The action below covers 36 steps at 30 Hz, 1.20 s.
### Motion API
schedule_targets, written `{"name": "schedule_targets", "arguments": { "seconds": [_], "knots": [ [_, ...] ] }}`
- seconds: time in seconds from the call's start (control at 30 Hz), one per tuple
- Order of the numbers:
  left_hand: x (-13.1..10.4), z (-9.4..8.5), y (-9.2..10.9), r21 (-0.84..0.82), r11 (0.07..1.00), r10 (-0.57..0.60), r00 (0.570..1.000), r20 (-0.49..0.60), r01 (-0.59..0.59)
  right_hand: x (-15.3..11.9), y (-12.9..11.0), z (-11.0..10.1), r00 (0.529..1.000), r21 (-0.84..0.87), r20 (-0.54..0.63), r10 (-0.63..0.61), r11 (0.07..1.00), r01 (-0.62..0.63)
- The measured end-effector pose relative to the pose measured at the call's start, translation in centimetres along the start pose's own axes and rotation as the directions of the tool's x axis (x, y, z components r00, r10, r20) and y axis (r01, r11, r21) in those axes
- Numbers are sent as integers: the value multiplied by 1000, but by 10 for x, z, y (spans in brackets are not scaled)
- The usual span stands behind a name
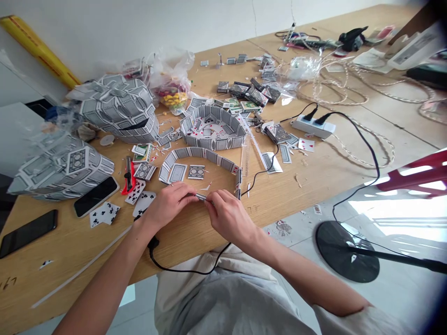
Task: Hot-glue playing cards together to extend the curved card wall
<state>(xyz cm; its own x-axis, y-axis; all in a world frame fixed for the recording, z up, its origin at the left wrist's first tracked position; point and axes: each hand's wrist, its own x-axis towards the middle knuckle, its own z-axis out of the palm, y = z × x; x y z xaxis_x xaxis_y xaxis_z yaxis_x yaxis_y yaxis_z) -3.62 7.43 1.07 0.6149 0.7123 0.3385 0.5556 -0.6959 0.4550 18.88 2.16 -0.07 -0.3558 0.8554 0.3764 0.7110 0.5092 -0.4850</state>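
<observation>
Both hands meet at the table's front edge over a small folded playing card (200, 197). My left hand (172, 201) pinches its left end. At the right end, the fingers of my right hand (230, 213) are closed on it. Just beyond them curves a low wall of folded cards (195, 152), standing upright with its gap toward me. Inside the curve lie a loose card (177, 173) and a patterned folded card piece (196, 171). Behind it stands a polygonal card tray (213, 139) with card scraps inside.
Two bulky card-built boxes (118, 109) stand at the left. Nearby lie two phones (96, 196), a red-handled cutter (129, 177) and loose cards (104, 214). Card packs (256, 95) are heaped farther back. A power strip (313, 126) with black cables sits right; one cable crosses my lap.
</observation>
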Motion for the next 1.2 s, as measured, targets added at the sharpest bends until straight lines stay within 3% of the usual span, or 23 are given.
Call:
{"name": "schedule_targets", "arguments": {
  "seconds": [0.23, 0.47, 0.73, 0.9, 1.2],
  "knots": [
    [4, 1, 0, -89, 996, -5, 1000, -15, 4, 0, 1, 1, 999, -43, -22, -35, 998, 34],
    [9, -1, 3, -137, 990, -11, 998, 62, 19, 1, 0, 0, 998, -45, 1, -60, 997, 60],
    [9, -3, 7, -147, 964, -192, 964, 182, 220, 1, 2, -2, 1000, 27, 26, 15, 1000, -16],
    [11, -2, 9, -143, 984, -79, 975, 206, 109, -1, 3, -2, 997, 159, 14, 73, 985, -74],
    [12, 5, 11, -102, 992, -52, 984, 170, 70, 1, 3, -6, 988, 165, 95, 119, 977, -134]
  ]
}}
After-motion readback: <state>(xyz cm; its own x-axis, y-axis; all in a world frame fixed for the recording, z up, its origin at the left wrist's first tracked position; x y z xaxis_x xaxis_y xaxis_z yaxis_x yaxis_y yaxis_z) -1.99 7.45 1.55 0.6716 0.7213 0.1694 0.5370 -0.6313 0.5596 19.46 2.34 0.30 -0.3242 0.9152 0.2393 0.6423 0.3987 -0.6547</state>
